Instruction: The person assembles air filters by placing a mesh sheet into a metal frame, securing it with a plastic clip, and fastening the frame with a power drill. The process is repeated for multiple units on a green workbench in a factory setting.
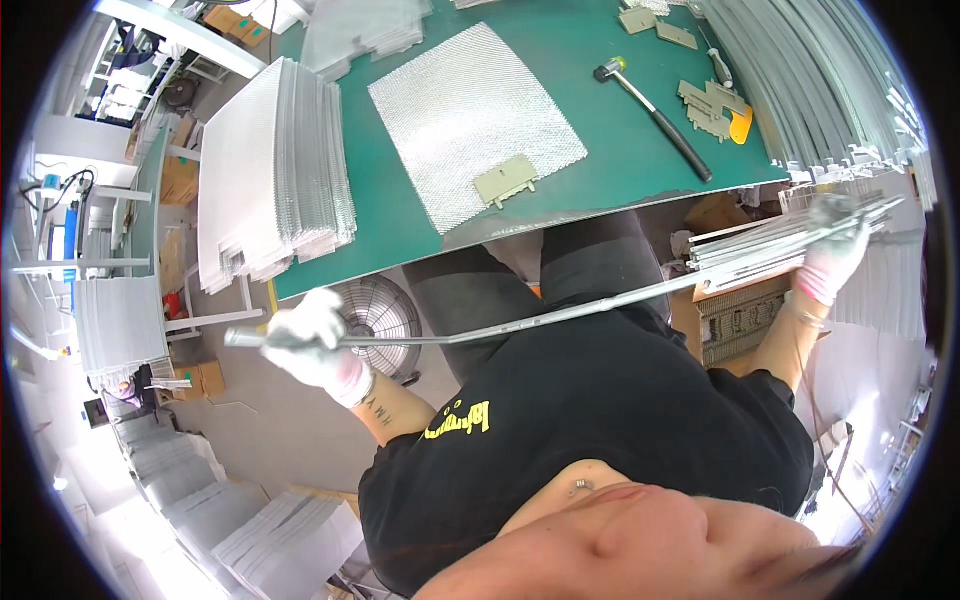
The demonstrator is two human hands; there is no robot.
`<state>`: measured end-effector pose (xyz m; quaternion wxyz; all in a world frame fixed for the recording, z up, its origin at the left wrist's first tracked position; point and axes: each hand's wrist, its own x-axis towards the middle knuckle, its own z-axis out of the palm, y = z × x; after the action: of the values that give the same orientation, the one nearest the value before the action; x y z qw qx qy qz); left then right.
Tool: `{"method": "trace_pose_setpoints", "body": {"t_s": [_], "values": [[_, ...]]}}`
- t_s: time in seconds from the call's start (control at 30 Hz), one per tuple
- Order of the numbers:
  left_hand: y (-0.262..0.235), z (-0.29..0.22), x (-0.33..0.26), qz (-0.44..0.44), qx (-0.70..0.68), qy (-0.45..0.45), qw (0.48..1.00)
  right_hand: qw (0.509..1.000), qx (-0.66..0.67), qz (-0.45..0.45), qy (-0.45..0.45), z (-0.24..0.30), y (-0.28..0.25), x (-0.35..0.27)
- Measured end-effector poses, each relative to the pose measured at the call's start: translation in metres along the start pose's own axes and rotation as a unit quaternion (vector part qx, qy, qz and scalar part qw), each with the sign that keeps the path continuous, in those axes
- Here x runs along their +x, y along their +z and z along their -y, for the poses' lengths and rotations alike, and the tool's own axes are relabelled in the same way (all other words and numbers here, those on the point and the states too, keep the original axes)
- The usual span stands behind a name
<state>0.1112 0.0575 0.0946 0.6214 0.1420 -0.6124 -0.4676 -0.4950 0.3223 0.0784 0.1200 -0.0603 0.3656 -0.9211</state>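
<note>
1. Broadly, a green bench [590, 110] is filling the upper middle of the view, and everything below is placed against it.
2. Stacked mesh sheets [270, 170] are sitting on the bench's left end, with one single mesh sheet [475, 120] lying flat at its centre.
3. Bundled metal strips [760, 250] are lying just off the bench's right corner, where the right hand [835, 245], gloved, is closing its grip around their ends.
4. One long metal strip [520, 322] is running below the bench's near edge, across the person's lap.
5. Below the bench's left corner, the left hand [312, 340], gloved, is gripping that strip's end tightly.
6. A hammer [655, 115] is resting on the bench, right of centre.
</note>
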Motion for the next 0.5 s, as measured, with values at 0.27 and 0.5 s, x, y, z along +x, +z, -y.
{"method": "trace_pose_setpoints", "body": {"t_s": [0.27, 0.5], "values": [[0.071, 0.079, -0.039, 0.017, -0.095, -0.173, 0.980, 0.963, -0.115, 0.224, -0.100, -0.065, 0.217, -0.115], [0.107, 0.086, -0.061, 0.005, 0.570, -0.050, 0.820, 0.855, -0.082, 0.323, 0.398, -0.277, 0.173, -0.076]]}}
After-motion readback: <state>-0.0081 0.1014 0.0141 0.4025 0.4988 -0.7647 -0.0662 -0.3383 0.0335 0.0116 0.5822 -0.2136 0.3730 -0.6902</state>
